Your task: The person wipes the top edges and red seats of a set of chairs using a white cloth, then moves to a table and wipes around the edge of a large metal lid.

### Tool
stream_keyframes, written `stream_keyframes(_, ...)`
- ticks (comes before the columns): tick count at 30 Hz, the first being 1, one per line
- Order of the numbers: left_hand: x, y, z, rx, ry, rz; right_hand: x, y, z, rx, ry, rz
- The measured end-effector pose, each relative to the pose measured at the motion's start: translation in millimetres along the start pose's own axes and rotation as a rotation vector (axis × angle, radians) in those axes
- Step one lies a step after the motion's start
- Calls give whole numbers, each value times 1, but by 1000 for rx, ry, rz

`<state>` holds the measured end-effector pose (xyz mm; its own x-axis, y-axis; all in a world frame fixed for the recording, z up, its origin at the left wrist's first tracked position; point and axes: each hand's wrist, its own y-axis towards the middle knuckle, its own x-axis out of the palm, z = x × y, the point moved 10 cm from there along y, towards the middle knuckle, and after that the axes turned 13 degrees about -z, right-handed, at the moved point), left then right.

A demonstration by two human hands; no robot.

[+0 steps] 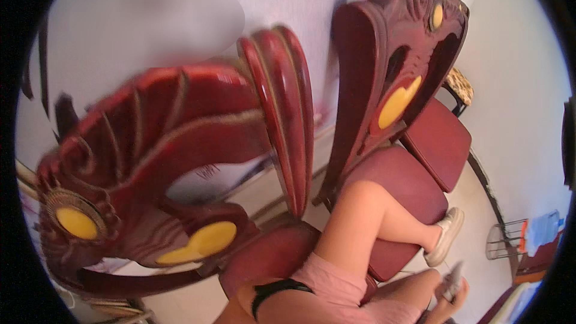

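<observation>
My right hand (458, 301), at the lower right beyond my knee, has its fingers closed round a small greyish object (451, 283). Blur hides what kind of thing it is. My left hand does not show; only a patch of skin beside a black strap (279, 288) appears at the lower edge. My bare legs (366, 210) in pink shorts (336, 276) lie across dark red padded seats (390, 171). A white shoe (445, 237) covers the foot of the bent leg.
Glossy dark red carved chair backs with yellow insets rise at the left (180, 120) and upper middle (360, 72). Another red seat (441, 144) continues the row. A wire basket (505, 240) and blue plastic (543, 234) are by the white wall (516, 114).
</observation>
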<state>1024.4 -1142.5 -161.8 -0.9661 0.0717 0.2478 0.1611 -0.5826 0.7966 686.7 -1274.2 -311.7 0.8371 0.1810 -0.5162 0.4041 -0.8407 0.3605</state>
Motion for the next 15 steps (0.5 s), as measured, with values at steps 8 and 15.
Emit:
stream_keyframes(8,94,33,-25,-34,-216,-360,-51,-5,-20,224,-83,237)
stream_keyframes(15,99,18,-27,-42,-242,-352,-80,-26,-6,330,-138,304)
